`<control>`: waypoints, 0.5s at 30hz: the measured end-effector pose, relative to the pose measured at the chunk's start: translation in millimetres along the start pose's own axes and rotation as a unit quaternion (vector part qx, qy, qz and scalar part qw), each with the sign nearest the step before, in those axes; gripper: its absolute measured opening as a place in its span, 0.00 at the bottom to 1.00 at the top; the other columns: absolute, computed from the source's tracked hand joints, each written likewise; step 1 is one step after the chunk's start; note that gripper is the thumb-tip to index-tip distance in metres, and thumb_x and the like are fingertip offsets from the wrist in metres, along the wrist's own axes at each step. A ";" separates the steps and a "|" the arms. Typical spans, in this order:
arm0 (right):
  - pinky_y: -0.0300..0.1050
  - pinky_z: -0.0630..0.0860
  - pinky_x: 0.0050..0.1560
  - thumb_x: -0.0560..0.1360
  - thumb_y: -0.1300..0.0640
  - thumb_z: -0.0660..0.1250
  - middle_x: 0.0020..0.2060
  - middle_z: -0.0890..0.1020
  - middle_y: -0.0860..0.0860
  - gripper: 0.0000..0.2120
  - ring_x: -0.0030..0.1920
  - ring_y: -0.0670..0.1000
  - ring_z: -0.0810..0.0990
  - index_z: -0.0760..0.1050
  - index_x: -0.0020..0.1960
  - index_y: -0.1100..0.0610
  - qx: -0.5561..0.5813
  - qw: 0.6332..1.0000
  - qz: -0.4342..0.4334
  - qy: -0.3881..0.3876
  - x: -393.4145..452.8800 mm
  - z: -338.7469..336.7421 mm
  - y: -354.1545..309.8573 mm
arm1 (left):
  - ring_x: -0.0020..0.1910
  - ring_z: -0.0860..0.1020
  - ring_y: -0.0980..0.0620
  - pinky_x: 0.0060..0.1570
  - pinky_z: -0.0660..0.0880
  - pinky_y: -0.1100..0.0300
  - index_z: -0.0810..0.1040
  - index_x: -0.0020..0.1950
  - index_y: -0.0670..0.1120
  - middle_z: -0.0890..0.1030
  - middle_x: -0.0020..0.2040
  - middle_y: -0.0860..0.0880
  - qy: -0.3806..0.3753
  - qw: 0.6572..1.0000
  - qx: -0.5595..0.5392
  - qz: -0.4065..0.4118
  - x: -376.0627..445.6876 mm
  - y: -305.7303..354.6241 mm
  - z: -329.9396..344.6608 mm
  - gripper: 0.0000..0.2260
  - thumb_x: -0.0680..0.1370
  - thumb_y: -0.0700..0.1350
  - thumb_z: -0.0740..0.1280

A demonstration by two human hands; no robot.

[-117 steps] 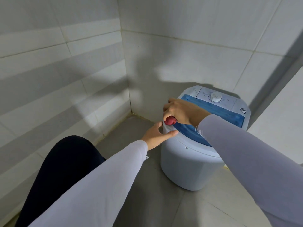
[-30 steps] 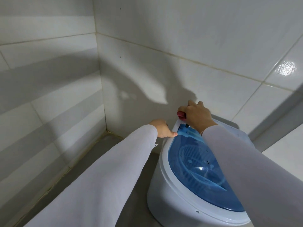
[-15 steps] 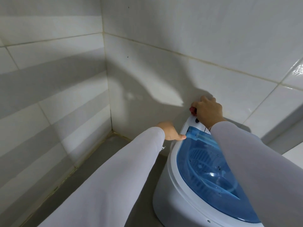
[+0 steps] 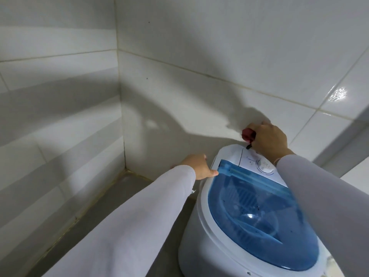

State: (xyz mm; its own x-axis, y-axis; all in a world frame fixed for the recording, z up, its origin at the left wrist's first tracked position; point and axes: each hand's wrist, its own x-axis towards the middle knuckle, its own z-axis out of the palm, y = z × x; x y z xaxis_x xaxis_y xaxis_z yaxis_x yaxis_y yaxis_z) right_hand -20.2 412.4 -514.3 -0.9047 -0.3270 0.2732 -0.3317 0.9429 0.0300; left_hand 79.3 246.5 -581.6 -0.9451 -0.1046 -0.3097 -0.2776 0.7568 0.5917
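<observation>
One washing machine (image 4: 199,246) stands near the tiled corner (image 4: 121,116), its lid (image 4: 259,216) down. My left hand (image 4: 196,166) steadies the rim with the thumb; I cannot tell how the hidden fingers lie. My right hand (image 4: 269,140) wraps round the screwdriver (image 4: 247,134), tip down at the control panel's (image 4: 257,162) back edge.

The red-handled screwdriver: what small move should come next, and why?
Probably a turn of the screwdriver in place, pressing down. The right hand grips its red handle, the dark tip sits at the back edge of the control panel, and the left hand rests on the machine's rim beside the blue lid, bracing it. What it engages is hidden.
</observation>
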 end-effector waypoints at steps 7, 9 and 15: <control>0.51 0.74 0.52 0.73 0.63 0.61 0.54 0.78 0.58 0.19 0.54 0.62 0.77 0.76 0.61 0.49 0.036 0.999 0.029 0.000 -16.6 -35.7 35.6 | 0.69 0.71 0.48 0.65 0.67 0.58 0.68 0.73 0.47 0.73 0.70 0.49 0.022 0.997 0.017 0.065 -2.4 21.9 -10.4 0.23 0.78 0.50 0.65; 0.50 0.73 0.52 0.72 0.65 0.62 0.54 0.79 0.59 0.19 0.54 0.62 0.77 0.77 0.60 0.50 0.056 0.998 0.015 -0.015 -20.0 -33.8 38.2 | 0.70 0.70 0.48 0.66 0.66 0.59 0.67 0.74 0.48 0.71 0.72 0.50 0.032 0.996 0.021 0.084 0.6 30.5 -12.6 0.24 0.79 0.50 0.64; 0.48 0.72 0.55 0.73 0.62 0.64 0.53 0.79 0.58 0.16 0.54 0.61 0.77 0.78 0.59 0.51 0.084 0.995 -0.032 -0.045 -22.7 -19.6 30.8 | 0.71 0.68 0.46 0.68 0.64 0.57 0.63 0.76 0.51 0.68 0.74 0.47 0.025 0.992 0.068 0.102 22.6 50.8 -7.3 0.22 0.81 0.48 0.60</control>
State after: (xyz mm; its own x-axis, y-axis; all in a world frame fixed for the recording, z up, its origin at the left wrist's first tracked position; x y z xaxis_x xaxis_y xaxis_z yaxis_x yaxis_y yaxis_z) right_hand -4.7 450.1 -500.8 -0.8980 -0.3980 0.1878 -0.4229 0.8984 -0.1183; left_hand 42.6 277.9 -553.1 -0.9874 0.0303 -0.1553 -0.0577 0.8448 0.5319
